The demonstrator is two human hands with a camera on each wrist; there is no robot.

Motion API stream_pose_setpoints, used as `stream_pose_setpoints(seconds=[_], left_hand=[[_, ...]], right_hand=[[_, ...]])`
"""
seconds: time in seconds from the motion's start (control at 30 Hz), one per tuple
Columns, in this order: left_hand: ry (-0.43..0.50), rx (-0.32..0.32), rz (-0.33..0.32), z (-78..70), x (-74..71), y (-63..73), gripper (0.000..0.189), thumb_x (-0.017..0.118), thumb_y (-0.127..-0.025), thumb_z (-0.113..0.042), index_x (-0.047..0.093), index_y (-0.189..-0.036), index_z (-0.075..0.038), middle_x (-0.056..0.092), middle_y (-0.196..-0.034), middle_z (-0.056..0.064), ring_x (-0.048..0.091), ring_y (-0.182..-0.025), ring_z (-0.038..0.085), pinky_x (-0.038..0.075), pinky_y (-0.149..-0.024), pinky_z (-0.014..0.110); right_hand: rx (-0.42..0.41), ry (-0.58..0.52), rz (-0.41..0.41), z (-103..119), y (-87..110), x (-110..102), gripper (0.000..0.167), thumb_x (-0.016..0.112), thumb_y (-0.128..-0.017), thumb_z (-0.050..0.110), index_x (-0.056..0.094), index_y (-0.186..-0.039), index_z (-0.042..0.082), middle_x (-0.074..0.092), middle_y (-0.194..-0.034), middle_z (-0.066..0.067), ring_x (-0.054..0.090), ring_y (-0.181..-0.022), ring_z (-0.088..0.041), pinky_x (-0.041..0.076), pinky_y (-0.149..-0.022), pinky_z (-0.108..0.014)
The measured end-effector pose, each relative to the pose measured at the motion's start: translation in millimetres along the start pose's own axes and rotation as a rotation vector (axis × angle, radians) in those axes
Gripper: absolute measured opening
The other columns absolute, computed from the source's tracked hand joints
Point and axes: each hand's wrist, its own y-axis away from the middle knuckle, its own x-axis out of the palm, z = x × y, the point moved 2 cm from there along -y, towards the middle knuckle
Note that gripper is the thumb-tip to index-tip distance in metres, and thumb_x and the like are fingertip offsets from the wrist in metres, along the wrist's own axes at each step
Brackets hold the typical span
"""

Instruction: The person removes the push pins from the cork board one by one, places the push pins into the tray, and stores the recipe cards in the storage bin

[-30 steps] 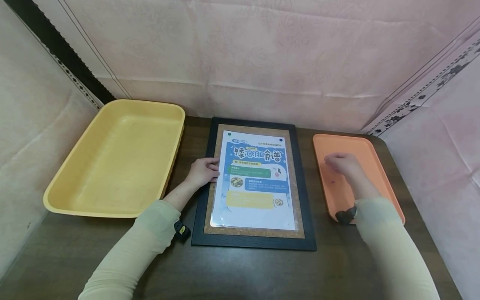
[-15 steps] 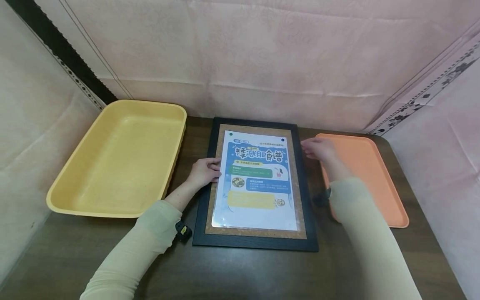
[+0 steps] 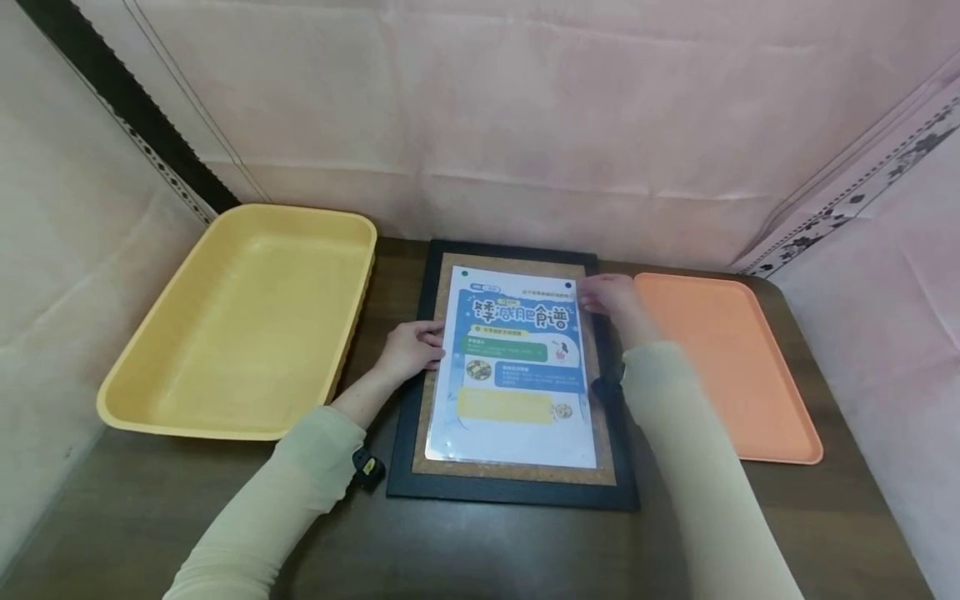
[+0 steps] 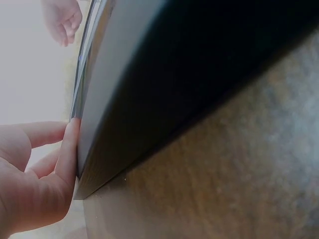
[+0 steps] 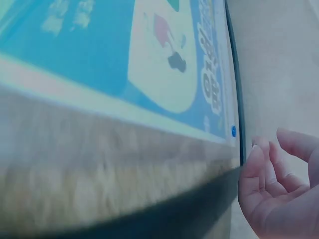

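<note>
A laminated poster with blue, green and yellow blocks lies on a black-framed corkboard. A green pushpin marks its top left corner, and a blue pushpin its top right corner. At the poster's left edge, my left hand rests with extended fingers; the left wrist view shows its fingertips touching the edge. Beside the poster's upper right edge is my right hand, over the frame. In the right wrist view its fingers are bent; whether they pinch something small is hidden.
A deep yellow tray stands on the left of the brown table. To the right lies a shallow orange tray, partly covered by the right sleeve. Pinkish cloth walls the back and sides.
My right hand has moved left from above the orange tray to the poster's upper right edge. My left hand has stayed in place, and the head view has shifted slightly.
</note>
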Motion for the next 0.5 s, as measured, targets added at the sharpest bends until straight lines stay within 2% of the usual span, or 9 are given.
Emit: stream_pose_setpoints(seconds=[0.33, 0.5], left_hand=[[-0.001, 0.032, -0.002, 0.9, 1.0, 0.5, 0.05, 0.06, -0.089, -0.008, 0.047, -0.137, -0.008, 0.064, -0.107, 0.015, 0.067, -0.089, 0.021, 0.057, -0.076, 0.027], [0.006, 0.022, 0.001, 0.7, 1.1, 0.8, 0.05, 0.061, -0.089, -0.008, 0.047, -0.137, -0.009, 0.064, -0.107, 0.014, 0.067, -0.088, 0.02, 0.057, -0.075, 0.027]], right_hand=[[0.02, -0.011, -0.034, 0, -9.2, 11, 0.038, 0.057, -0.092, 0.023, 0.055, -0.124, 0.003, 0.063, -0.106, -0.01, 0.066, -0.083, -0.013, 0.055, -0.077, -0.021], [0.037, 0.001, -0.052, 1, -15.6, 15, 0.037, 0.058, -0.091, 0.021, 0.054, -0.124, 0.003, 0.063, -0.104, -0.009, 0.067, -0.08, -0.012, 0.056, -0.074, -0.02]])
